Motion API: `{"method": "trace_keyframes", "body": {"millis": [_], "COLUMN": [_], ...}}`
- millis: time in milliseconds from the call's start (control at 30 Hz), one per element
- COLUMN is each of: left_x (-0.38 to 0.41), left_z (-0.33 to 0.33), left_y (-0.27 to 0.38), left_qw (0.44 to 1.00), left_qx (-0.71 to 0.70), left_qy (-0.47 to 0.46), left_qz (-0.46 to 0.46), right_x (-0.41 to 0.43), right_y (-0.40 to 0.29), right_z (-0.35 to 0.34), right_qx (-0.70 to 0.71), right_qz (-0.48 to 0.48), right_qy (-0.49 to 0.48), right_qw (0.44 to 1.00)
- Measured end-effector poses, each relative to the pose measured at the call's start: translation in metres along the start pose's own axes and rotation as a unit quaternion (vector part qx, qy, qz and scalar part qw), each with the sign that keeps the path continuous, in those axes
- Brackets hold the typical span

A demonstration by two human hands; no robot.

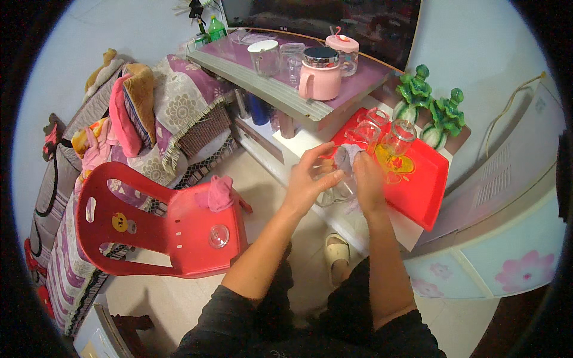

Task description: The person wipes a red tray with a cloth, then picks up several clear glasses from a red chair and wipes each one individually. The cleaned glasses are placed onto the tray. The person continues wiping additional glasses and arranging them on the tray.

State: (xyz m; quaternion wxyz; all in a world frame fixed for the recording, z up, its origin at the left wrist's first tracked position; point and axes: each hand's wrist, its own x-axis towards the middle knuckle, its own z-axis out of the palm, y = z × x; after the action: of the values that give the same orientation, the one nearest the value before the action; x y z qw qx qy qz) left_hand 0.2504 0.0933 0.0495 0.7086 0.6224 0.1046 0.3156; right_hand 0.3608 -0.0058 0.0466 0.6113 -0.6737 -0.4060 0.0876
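My left hand [311, 176] grips a clear glass vessel [340, 192] from its left side, in front of my body. At the vessel's upper right, my right hand [369, 179] holds a greyish cloth [351, 154] against it, partly inside or over its rim; which of the two is hard to tell. Just beyond my hands lies a red tray [416, 188] with a yellow printed pattern. Several clear glass cups stand or lie on its far left part, one of them a glass cup [398, 136] near the printed pattern.
A red plastic chair [192, 241] at the left bears a pink cloth [220, 193] and a clear glass lid [219, 236]. On the purple-topped stand [367, 85] are a pink mug [320, 76] and several clear cups. Green cabbage-shaped ornaments [416, 91] stand behind the tray.
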Motion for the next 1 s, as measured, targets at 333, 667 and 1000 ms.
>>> {"method": "trace_keyframes", "body": {"millis": [333, 667, 1000], "left_x": [-0.007, -0.002, 0.000], "left_z": [-0.012, -0.002, 0.004], "left_y": [0.010, -0.005, -0.006], "left_qw": [0.996, 0.964, 0.920], "left_qx": [-0.050, 0.108, 0.257], "left_qy": [0.010, 0.141, 0.178], "left_qz": [0.070, 0.198, 0.236], "right_x": [-0.004, -0.004, -0.011], "right_y": [-0.017, 0.002, -0.003], "right_z": [0.021, 0.040, 0.038], "right_qx": [0.534, 0.551, 0.469], "right_qz": [0.234, 0.217, 0.164], "right_qy": [-0.081, 0.013, 0.065], "right_qw": [0.808, 0.806, 0.865]}}
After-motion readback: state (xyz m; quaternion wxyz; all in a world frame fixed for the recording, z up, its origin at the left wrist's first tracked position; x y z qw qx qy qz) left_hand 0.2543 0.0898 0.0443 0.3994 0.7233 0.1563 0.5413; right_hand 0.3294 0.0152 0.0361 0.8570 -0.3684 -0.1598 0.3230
